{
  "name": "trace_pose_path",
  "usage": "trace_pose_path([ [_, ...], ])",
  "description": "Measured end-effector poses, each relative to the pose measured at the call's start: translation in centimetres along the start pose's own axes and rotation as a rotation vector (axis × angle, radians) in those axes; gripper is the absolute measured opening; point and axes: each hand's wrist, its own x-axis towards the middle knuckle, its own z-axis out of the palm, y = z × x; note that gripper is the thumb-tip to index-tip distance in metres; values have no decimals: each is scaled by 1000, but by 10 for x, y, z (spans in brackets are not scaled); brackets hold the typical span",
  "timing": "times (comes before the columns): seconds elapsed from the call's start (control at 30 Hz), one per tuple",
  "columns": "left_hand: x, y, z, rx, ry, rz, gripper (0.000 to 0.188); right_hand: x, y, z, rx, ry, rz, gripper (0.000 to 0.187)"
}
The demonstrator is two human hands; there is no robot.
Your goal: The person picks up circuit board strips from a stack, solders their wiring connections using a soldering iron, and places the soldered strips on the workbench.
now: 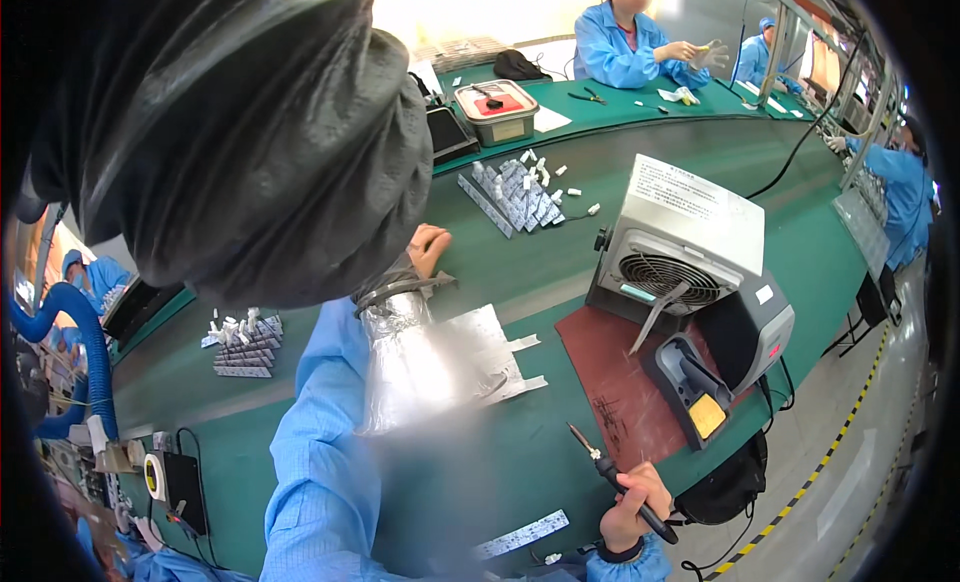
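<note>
My right hand [635, 507] is closed around the handle of a soldering iron [607, 466], its tip pointing up and left over the green bench. My left hand [430, 248] reaches across to the conveyor belt; a black-wrapped hood and its foil-covered nozzle hide part of it, and only some bent fingers show. Whether it holds anything cannot be seen. A speckled white strip [522, 534] lies at the near edge of the bench, left of my right hand. Beside the nozzle is a silvery taped sheet [490, 347].
The black-wrapped hood [270, 152] blocks the upper left. A grey fan unit [690, 222] and soldering station [690, 392] with yellow sponge [708, 416] stand right on a reddish mat [610, 402]. Strips with white connectors [515, 194] lie on the belt [640, 147]. Co-workers sit beyond.
</note>
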Motion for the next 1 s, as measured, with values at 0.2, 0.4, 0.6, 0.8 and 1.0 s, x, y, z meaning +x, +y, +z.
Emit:
trace_pose_path([
  [0.2,-102,-79,-43,-553,257,-149,26,-2,-1,2,98,-27,8,31],
  [0.4,-189,52,-68,192,222,-240,24,-2,-6,-6,76,-34,39,25],
  [0.6,-268,160,-124,203,143,-523,26,-2,-6,0,201,-59,-15,24],
  [0.8,-216,332,-121,28,384,-227,11,-2,-10,-7,224,-69,21,18],
  [1.0,-50,391,-107,442,27,-173,19,-8,-14,-42,101,124,-98,11],
])
